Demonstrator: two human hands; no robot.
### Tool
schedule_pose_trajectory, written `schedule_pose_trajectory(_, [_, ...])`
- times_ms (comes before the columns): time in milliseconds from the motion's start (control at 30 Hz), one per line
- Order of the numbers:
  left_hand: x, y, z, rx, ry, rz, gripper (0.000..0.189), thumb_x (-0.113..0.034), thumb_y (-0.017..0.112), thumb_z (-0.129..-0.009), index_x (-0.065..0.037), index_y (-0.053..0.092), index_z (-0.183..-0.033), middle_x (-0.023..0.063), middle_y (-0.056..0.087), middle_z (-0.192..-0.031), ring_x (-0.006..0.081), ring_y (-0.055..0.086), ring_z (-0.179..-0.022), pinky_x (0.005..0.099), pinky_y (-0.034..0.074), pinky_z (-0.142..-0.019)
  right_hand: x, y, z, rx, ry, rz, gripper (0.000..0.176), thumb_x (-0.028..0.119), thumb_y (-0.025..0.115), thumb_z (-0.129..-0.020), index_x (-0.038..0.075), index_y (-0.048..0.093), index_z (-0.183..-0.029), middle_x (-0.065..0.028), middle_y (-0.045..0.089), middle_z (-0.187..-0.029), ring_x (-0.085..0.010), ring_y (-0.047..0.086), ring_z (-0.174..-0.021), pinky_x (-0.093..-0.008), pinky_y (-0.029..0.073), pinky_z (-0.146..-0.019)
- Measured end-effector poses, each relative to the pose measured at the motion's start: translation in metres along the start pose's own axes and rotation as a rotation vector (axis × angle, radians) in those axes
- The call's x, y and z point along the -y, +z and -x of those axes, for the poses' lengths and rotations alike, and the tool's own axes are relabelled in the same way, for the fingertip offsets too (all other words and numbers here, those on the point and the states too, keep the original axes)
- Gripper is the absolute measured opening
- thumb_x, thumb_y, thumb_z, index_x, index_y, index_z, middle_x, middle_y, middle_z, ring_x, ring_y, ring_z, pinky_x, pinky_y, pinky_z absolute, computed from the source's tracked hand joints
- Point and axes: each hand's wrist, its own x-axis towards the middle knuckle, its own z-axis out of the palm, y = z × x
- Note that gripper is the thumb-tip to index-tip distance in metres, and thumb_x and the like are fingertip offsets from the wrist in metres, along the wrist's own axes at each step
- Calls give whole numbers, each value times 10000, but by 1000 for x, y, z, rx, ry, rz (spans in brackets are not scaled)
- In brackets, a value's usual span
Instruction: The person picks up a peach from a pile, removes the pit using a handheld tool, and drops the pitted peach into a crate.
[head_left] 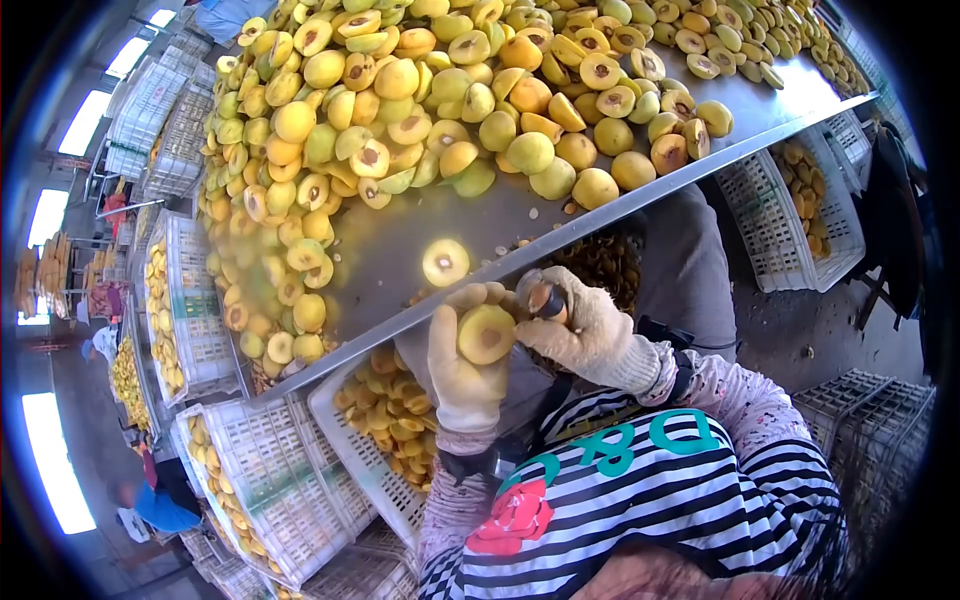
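Observation:
My gloved left hand (462,385) is wrapped round a yellow peach half (486,335), its cut face turned up. Close beside it, my gloved right hand (598,340) grips a tool with a rounded wooden handle (549,302); its working end is hidden by the hand and cannot be made out. Another peach half (445,262), cut side up, lies alone on the metal table (400,235) just beyond my left hand. Further back is a large heap of halved peaches (400,110), some showing brown pit cavities.
A raised metal rim (600,215) runs along the table's near edge. Below it, a white crate (340,420) of peach halves stands by my left arm, with dark pits (605,265) nearer my knees. More crates (270,480) are at left; another crate (765,235) stands at right.

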Motion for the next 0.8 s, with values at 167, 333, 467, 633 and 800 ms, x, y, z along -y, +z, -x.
schedule_pose_trajectory(167, [-2,23,-2,-181,-80,17,414,-298,430,-1069,46,579,-1245,169,619,-1258,271,630,-1123,309,532,-896,6,2,-8,80,-121,318,415,212,782,-838,96,606,-1196,-137,716,-950,-322,714,-858,-383,570,-735])
schedule_pose_trajectory(333, [21,23,-3,-216,99,-251,354,-242,441,-1054,55,625,-1110,172,655,-1174,263,655,-1045,362,518,-944,-7,5,-2,30,42,169,325,197,773,-832,89,644,-1110,-153,708,-924,-343,705,-852,-384,565,-722])
schedule_pose_trajectory(467, [21,35,-16,-194,57,-431,324,-257,414,-1048,-14,629,-1059,151,671,-1043,297,671,-945,379,552,-881,-8,-3,-4,105,24,231,297,228,764,-834,94,651,-1074,-162,699,-861,-352,700,-817,-393,563,-718])
schedule_pose_trajectory(633, [15,32,-22,-291,-349,238,364,-364,444,-1054,-41,610,-1060,132,654,-1028,290,668,-917,420,586,-809,-8,-10,12,362,167,312,333,323,730,-882,88,638,-1099,-180,699,-866,-358,696,-813,-408,558,-731])
schedule_pose_trajectory(800, [13,33,-18,-286,-268,423,411,-407,443,-1062,-50,647,-1072,122,664,-1061,285,660,-991,446,579,-883,-7,-10,14,375,408,33,447,447,583,-995,30,612,-1153,-200,689,-948,-335,685,-906,-393,528,-816])
